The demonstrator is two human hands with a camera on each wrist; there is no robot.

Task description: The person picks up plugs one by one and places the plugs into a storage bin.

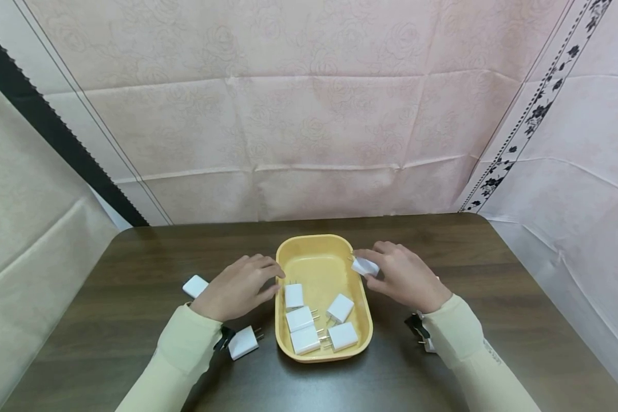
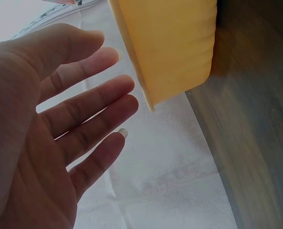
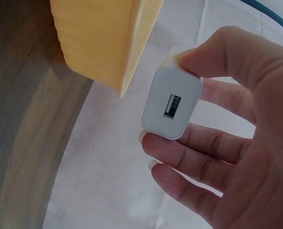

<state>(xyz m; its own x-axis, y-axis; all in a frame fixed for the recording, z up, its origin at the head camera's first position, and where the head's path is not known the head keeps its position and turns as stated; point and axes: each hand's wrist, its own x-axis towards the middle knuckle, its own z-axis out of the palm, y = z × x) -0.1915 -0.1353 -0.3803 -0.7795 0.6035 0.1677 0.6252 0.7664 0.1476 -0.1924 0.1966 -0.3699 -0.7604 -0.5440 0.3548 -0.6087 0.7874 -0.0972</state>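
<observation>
My right hand (image 1: 404,274) pinches a white USB wall charger (image 1: 364,266) between thumb and fingers at the right rim of a yellow tray (image 1: 316,245). In the right wrist view, the USB port faces the camera on the held charger (image 3: 172,102). My left hand (image 1: 242,286) is at the tray's left rim with relaxed fingers, holding nothing; in the left wrist view a gap shows between its fingertips and the tray wall (image 2: 174,47). Several white chargers (image 1: 342,336) lie inside the tray, mostly in its near half, with metal prongs showing.
On the brown wooden table (image 1: 149,286), one charger (image 1: 194,286) lies beyond the left wrist, partly covered by the hand. Another charger (image 1: 243,343) lies left of the tray. A further white piece (image 1: 429,345) is mostly hidden under the right wrist. Pale cloth (image 1: 319,137) hangs behind.
</observation>
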